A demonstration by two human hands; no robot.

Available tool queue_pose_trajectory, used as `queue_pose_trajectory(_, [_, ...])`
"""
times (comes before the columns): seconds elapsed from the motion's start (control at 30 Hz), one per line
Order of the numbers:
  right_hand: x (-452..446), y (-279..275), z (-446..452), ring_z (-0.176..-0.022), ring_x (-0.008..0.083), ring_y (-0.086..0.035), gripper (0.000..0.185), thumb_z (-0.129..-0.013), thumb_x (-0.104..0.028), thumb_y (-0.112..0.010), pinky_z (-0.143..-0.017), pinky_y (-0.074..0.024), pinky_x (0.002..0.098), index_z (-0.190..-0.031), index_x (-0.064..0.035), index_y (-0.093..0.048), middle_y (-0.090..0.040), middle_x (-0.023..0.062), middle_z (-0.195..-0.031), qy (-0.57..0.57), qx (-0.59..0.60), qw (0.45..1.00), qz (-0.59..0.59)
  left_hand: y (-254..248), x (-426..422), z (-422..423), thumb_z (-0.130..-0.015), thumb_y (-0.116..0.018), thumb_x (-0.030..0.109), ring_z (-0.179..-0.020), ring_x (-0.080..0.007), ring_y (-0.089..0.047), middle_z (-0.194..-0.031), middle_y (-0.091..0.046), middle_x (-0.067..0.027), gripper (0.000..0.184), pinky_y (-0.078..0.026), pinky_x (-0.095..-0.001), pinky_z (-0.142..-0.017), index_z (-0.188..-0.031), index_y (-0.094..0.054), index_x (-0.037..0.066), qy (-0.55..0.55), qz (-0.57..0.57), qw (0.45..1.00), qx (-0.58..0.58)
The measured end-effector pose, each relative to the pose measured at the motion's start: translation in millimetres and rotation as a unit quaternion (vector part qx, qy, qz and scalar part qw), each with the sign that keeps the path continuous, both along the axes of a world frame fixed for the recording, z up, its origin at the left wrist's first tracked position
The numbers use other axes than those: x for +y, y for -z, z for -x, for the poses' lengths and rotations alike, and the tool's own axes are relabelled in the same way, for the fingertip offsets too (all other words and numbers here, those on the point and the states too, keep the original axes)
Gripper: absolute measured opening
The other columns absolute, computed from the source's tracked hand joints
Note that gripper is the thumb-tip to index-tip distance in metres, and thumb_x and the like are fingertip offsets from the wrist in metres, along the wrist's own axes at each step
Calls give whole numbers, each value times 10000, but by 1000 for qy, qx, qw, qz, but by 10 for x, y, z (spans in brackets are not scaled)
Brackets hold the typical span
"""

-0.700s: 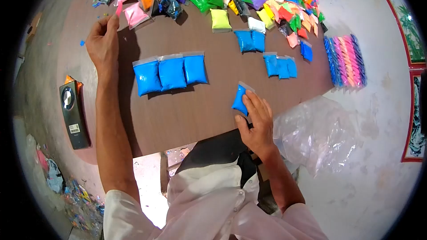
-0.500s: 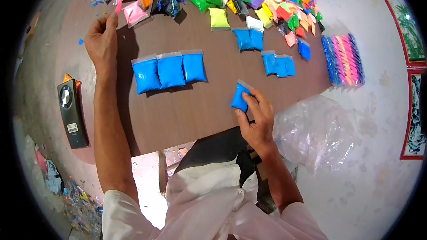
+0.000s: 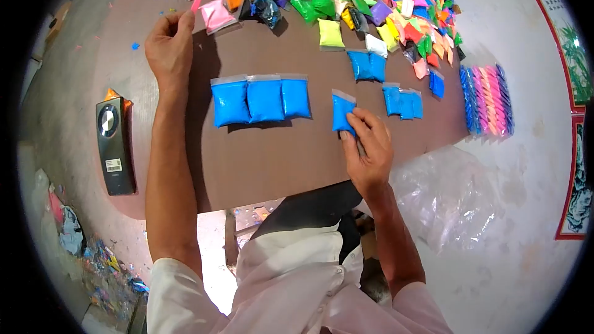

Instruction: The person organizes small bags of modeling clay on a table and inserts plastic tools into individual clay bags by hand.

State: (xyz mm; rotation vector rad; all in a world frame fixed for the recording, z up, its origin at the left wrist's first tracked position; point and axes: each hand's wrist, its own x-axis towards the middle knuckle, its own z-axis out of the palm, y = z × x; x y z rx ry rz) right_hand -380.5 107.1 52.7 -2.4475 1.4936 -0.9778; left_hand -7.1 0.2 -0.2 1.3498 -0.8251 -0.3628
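Note:
My right hand (image 3: pixel 370 154) pinches a small clear packet of blue clay-like material (image 3: pixel 341 111) by its lower right side, just over the table. To its left lies a row of 3 larger blue packets (image 3: pixel 265 100), side by side. My left hand (image 3: pixel 169 49) is closed, with a slim pink piece (image 3: pixel 197 4) sticking up from its fingertips; what kind of thing it is I cannot tell. Right of the held packet lie a row of 3 small blue packets (image 3: pixel 406 104) and, farther back, a blue pair (image 3: pixel 366 65).
A heap of many-coloured packets (image 3: pixel 309 6) covers the back of the brown table (image 3: pixel 260 167). A dark device with a round dial (image 3: pixel 116 148) rests at the left edge. Bundled blue and pink packets (image 3: pixel 487 100) sit at the right, near a clear plastic bag (image 3: pixel 448 198).
My right hand has brought the small blue packet leftward and farther from me, turning it more upright. The left hand keeps its place over the table while the whole view has shifted.

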Motion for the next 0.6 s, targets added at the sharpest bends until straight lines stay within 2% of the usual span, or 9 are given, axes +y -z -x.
queue_pose_trajectory(0.17, [-99,-128,-375,-1146,318,-677,332,-819,-40,-812,-1076,-493,465,-1148,-31,-765,-714,125,-1220,-16,19,1000,13,12,-24,-2,-962,-776,215,-713,-52,-573,-806,-679,21,241,-459,-230,-630,-997,-774,-23,-14,-7,1000,10])
queue_pose_trajectory(0.4, [-223,-40,-594,-1126,311,-680,351,-828,-49,-812,-1074,-474,490,-1174,-34,-756,-711,125,-1223,-64,-3,998,2,7,-34,-3,-956,-776,217,-722,-56,-592,-819,-706,6,238,-479,-236,-642,-1009,-782,-15,-15,-13,1000,10])
queue_pose_trajectory(0.6, [-247,28,-635,-1105,313,-684,338,-838,-56,-810,-1024,-500,453,-1171,-38,-754,-709,119,-1217,-71,-3,997,-27,2,-21,-6,-953,-771,228,-731,-68,-603,-826,-716,-3,251,-492,-254,-658,-1013,-784,-15,-6,-17,1000,18])
